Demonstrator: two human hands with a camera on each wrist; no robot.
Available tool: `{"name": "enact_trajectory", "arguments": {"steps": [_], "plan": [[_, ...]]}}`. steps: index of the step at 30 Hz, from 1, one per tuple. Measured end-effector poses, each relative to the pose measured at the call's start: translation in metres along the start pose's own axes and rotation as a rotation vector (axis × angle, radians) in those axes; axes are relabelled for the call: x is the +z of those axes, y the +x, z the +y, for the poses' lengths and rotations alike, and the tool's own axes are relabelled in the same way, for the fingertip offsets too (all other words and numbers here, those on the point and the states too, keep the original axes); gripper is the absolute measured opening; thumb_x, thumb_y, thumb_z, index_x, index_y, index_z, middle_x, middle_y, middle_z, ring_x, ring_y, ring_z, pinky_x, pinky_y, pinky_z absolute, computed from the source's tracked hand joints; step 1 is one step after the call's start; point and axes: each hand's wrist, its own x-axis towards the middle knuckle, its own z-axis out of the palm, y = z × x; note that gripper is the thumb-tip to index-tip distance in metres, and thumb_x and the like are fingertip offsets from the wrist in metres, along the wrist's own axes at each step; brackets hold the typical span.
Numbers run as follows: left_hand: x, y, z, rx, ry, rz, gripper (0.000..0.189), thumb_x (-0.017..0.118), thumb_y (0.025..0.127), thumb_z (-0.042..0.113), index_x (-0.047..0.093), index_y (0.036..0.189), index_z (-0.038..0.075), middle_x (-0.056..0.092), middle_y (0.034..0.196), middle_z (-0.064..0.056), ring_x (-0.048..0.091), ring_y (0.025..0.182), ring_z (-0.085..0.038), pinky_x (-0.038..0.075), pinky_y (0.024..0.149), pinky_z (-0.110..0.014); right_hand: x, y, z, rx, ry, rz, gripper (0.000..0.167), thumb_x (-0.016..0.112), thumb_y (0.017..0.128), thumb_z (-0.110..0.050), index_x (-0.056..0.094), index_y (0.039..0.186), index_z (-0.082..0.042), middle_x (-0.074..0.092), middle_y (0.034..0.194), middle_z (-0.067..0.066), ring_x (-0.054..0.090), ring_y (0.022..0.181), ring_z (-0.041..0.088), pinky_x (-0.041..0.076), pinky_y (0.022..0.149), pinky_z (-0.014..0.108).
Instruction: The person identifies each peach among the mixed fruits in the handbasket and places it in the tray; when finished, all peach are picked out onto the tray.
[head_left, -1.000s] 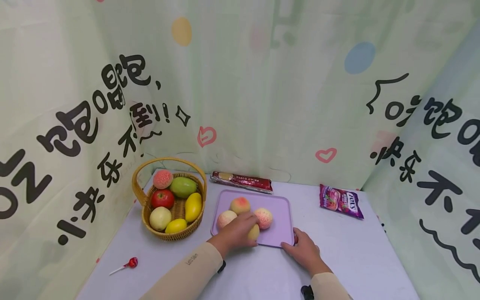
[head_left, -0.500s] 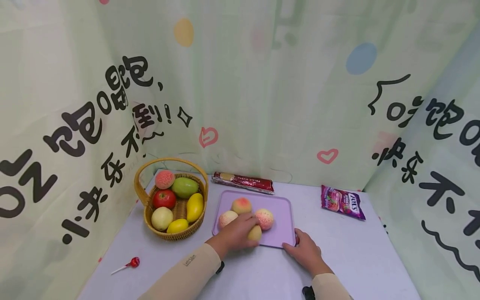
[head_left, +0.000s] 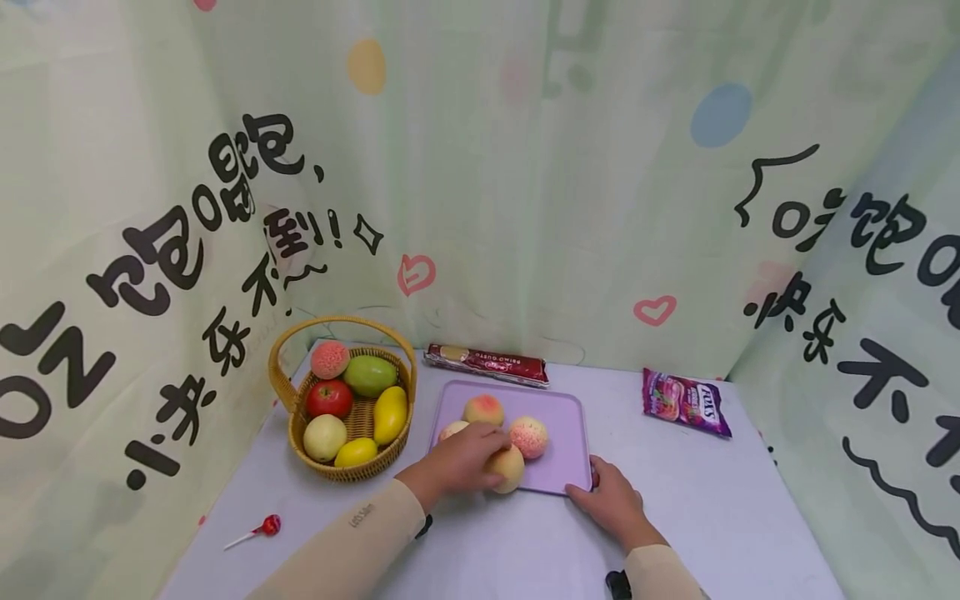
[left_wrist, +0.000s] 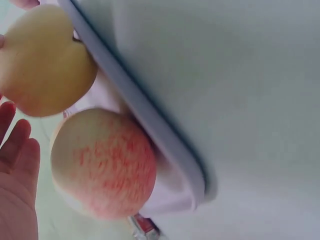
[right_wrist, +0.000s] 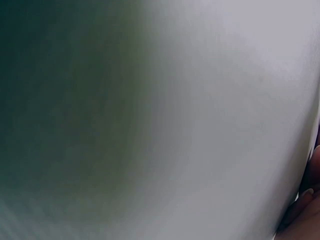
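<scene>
A purple tray (head_left: 551, 454) bears several toy peaches. My left hand (head_left: 463, 460) is beside the yellowish peach (head_left: 507, 471) at the tray's near edge. In the left wrist view its fingers (left_wrist: 17, 150) are spread, with a gap to that yellowish peach (left_wrist: 45, 65); a fingertip at the frame's edge seems to touch it. The pink-speckled peach (head_left: 528, 437) lies to the right, the orange-topped peach (head_left: 483, 410) behind. Another peach (head_left: 453, 429) is partly hidden by my left hand. My right hand (head_left: 611, 500) grips the tray's near right corner, thumb at its rim.
A wicker basket (head_left: 348, 473) with several toy fruits stands left of the tray. Behind the tray lies a long dark-red snack pack (head_left: 487, 364). A purple FOX'S candy bag (head_left: 685, 404) lies at the right, a red lollipop (head_left: 267, 525) at the front left.
My left hand has drawn back left off the yellowish peach, its fingers loosening, so more of the fruit shows. My right hand stays at the tray corner.
</scene>
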Motion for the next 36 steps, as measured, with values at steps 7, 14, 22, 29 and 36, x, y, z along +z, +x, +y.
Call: {"name": "enact_trajectory", "arguments": {"steps": [7, 14, 22, 29, 36], "plan": [[-0.012, -0.004, -0.003, 0.048, 0.074, -0.037, 0.036, 0.077, 0.092, 0.034, 0.068, 0.123, 0.019, 0.062, 0.113, 0.007, 0.054, 0.104, -0.009, 0.049, 0.098, -0.020, 0.000, 0.001, 0.002, -0.005, -0.006, 0.003, 0.091, 0.077, 0.085, -0.054, 0.046, 0.149, 0.004, 0.066, 0.125, 0.018, 0.060, 0.114, 0.035, 0.043, 0.097, 0.067], [-0.017, -0.007, -0.001, 0.104, 0.122, -0.032, 0.030, 0.076, 0.092, 0.035, 0.069, 0.118, 0.021, 0.062, 0.107, 0.009, 0.053, 0.097, -0.008, 0.049, 0.090, -0.018, 0.001, 0.002, 0.002, -0.010, -0.009, 0.004, 0.091, 0.077, 0.084, -0.054, 0.047, 0.148, 0.003, 0.067, 0.120, 0.016, 0.060, 0.109, 0.032, 0.044, 0.094, 0.064], [-0.036, -0.017, 0.003, 0.202, 0.156, -0.009, 0.026, 0.076, 0.091, 0.030, 0.071, 0.114, 0.018, 0.067, 0.105, 0.005, 0.055, 0.094, -0.008, 0.049, 0.084, -0.017, 0.001, 0.003, 0.002, -0.013, -0.013, 0.005, 0.091, 0.077, 0.084, -0.053, 0.047, 0.148, 0.004, 0.067, 0.121, 0.016, 0.060, 0.109, 0.032, 0.044, 0.095, 0.065], [-0.053, -0.023, -0.002, 0.177, 0.133, -0.037, 0.027, 0.075, 0.093, 0.032, 0.072, 0.116, 0.018, 0.064, 0.102, 0.006, 0.054, 0.090, -0.008, 0.048, 0.079, -0.016, 0.000, 0.004, 0.003, -0.014, -0.010, 0.000, 0.092, 0.076, 0.085, -0.054, 0.046, 0.149, 0.004, 0.065, 0.128, 0.021, 0.060, 0.117, 0.038, 0.042, 0.098, 0.069], [-0.067, -0.033, -0.013, 0.108, 0.072, -0.012, 0.030, 0.073, 0.094, 0.027, 0.072, 0.122, 0.017, 0.070, 0.116, 0.000, 0.060, 0.106, -0.015, 0.052, 0.097, -0.028, 0.001, 0.004, 0.003, -0.017, -0.014, -0.003, 0.092, 0.076, 0.085, -0.055, 0.046, 0.148, 0.004, 0.066, 0.126, 0.020, 0.060, 0.115, 0.037, 0.042, 0.097, 0.069]]}}
